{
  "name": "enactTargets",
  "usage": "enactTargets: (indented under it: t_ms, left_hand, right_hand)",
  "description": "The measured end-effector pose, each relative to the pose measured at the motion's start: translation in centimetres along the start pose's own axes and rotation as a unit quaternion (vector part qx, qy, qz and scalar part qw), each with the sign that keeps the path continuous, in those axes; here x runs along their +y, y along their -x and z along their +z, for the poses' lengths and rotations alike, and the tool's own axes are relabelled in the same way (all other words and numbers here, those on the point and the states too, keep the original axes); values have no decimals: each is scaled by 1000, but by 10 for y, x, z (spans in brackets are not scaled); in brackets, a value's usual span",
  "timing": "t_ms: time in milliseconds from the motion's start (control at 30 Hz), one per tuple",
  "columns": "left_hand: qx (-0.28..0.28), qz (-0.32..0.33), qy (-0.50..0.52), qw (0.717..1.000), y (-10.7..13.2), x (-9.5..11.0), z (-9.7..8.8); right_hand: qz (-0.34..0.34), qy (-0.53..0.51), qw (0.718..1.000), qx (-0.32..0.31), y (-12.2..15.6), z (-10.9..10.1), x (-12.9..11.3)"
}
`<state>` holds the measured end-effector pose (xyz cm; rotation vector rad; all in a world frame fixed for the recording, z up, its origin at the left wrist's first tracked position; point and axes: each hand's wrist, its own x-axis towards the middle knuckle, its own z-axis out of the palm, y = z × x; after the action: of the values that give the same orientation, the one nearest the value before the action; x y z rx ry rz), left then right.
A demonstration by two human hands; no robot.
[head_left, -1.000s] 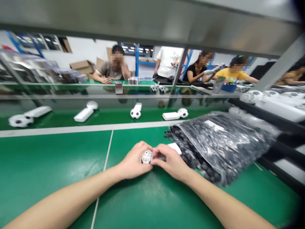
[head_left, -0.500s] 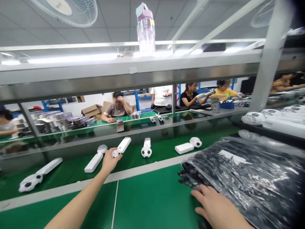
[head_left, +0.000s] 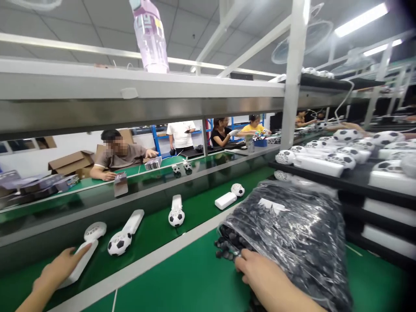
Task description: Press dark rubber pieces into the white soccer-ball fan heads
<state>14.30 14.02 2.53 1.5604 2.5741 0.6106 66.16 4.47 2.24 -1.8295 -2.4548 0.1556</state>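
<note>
My left hand (head_left: 60,269) lies over the handle of a white handheld fan (head_left: 87,255) at the lower left, its fingers bent across it. The fan's round mesh head points away from me. Beside it lies another fan (head_left: 120,242) with a black-and-white football pattern on its head. My right hand (head_left: 260,271) is at the mouth of a clear plastic bag (head_left: 286,221) full of small black parts. Its fingers are curled together by the loose black pieces (head_left: 225,249); whatever they grip is hidden.
More fans lie along the green belt (head_left: 198,206). At right, black trays (head_left: 360,182) hold stacked fans. A metal shelf (head_left: 195,91) with a purple bottle (head_left: 151,39) crosses above. Across the line a person (head_left: 121,156) sits near cartons (head_left: 71,160); others work farther back.
My view has turned right. My left hand has left one fan, which now lies football side up, and moved left onto its neighbour. My right hand stays by the bag's mouth, fingers more curled.
</note>
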Motion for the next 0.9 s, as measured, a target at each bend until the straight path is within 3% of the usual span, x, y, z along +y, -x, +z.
enactTargets:
  t_ms: [67,200,367,467,600,700,800,900]
  left_hand:
    - [-40,26,41,998,-3,-3,9]
    - [-19,44,57,997,2,10,21]
    - [-5,24,111,993,30,19,10]
    - [-45,47,135,989,82,28,-2]
    - [-166,169,110,965,188,58,-15]
    - [-222,218,79,947,260,85,-22]
    - [-268,257,61,927,300,106,-24]
    - [-270,278,42,921,310,120,-24]
  right_hand:
    - [-7,7,1000,1,0,-3,-3]
    - [-34,23,999,27,-2,2,-4]
    - [-53,-25,996,69,0,7,-1]
    - [-74,-106,989,72,7,1,-6]
    - [-117,-235,963,63,15,-6,-16]
    - [-148,-272,948,71,18,-3,-20]
    - [-166,-267,946,79,18,4,-18]
    - [-184,-243,950,69,16,8,-16]
